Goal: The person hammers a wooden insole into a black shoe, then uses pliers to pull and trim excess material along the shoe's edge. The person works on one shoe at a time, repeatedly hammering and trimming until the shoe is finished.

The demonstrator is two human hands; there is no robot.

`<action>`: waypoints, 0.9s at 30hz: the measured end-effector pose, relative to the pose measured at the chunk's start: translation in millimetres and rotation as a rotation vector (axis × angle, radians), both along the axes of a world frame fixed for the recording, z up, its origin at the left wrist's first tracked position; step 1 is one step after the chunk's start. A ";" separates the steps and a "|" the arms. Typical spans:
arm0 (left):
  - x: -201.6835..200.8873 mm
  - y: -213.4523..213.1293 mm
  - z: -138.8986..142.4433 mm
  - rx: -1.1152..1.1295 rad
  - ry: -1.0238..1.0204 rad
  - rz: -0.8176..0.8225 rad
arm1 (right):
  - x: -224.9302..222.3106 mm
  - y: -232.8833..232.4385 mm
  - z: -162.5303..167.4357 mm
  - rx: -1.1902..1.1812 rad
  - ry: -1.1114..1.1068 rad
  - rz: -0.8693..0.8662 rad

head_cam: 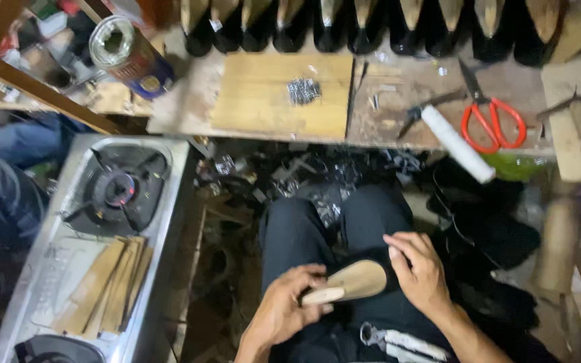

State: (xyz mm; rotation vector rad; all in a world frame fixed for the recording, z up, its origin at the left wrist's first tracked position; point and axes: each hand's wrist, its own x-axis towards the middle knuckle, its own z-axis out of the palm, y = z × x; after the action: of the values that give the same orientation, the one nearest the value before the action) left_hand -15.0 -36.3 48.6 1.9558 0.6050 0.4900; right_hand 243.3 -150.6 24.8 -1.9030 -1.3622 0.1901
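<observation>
left hand (284, 310) half under sole (352, 282), frame blurred

Item under handling: one shoe last fitted with a tan insole (352, 282) — a shoe-shaped form, black body with a pale tan, smooth sole face turned upward. It lies roughly level over the person's lap, against dark trousers, its rounded broad end pointing right and its narrow end pointing left. The left hand (284, 306) grips the narrow end from below, thumb across the pale edge. The right hand (419, 269) rests on the broad end — fingers curled over its far rim.
</observation>
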 end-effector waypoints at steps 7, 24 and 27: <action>-6.7 -0.4 -20.1 -0.049 0.095 -0.219 | -1.2 16.5 -3.8 -0.009 0.177 -0.079; -30.5 116.1 78.0 -0.253 -0.412 0.803 | -19.1 70.1 13.4 -0.088 -0.066 -0.038; -16.3 179.2 129.0 -0.043 -0.544 0.737 | -16.1 78.5 19.9 -0.014 -0.068 -0.062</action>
State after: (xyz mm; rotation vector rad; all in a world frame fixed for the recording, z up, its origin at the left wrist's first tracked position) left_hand -31.3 142.9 177.6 1.4097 0.9504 1.3926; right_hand 227.2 -72.1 44.8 -1.9763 -1.3471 0.1049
